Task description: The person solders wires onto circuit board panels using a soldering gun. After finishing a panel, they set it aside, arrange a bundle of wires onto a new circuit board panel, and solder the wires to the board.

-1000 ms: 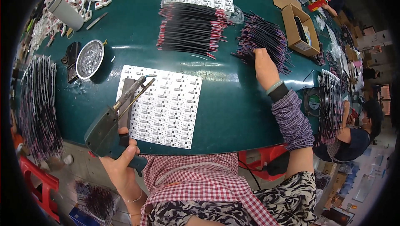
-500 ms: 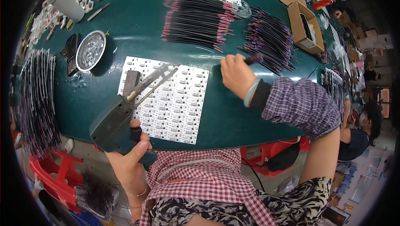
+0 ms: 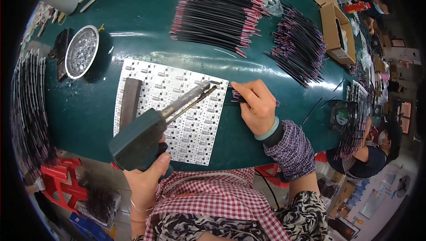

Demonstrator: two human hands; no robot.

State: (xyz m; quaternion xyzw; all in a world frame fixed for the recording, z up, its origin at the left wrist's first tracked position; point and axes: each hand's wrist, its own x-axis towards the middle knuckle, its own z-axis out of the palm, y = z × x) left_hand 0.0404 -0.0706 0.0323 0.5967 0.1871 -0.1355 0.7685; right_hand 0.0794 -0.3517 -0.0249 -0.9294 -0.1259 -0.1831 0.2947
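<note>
My left hand (image 3: 151, 176) is wrapped round the handle of a dark green soldering gun (image 3: 137, 141). Its long metal tip reaches over the upper right corner of a white panel of small circuit boards (image 3: 191, 128). At that panel's right edge, my right hand (image 3: 261, 110) holds a small bundle of thin black wires (image 3: 237, 96) with coloured ends. Thumb and forefinger are pinched close to the board edge, near the gun's tip; whether a wire touches a pad is too small to tell. A dark rectangular bar (image 3: 130, 103) lies on the panel's left part.
Black wires with red ends (image 3: 213, 17) lie stacked at the back, beside a looser wire pile (image 3: 297, 41) and a cardboard box (image 3: 337, 34). A metal bowl (image 3: 83, 52) stands at the left, near hanging wired strips (image 3: 31, 112). A small fan (image 3: 343, 116) is at the right.
My right hand has come left and nearer, from beside the loose wire pile to the panel's edge. The soldering gun's tip has shifted right to the panel's upper right corner.
</note>
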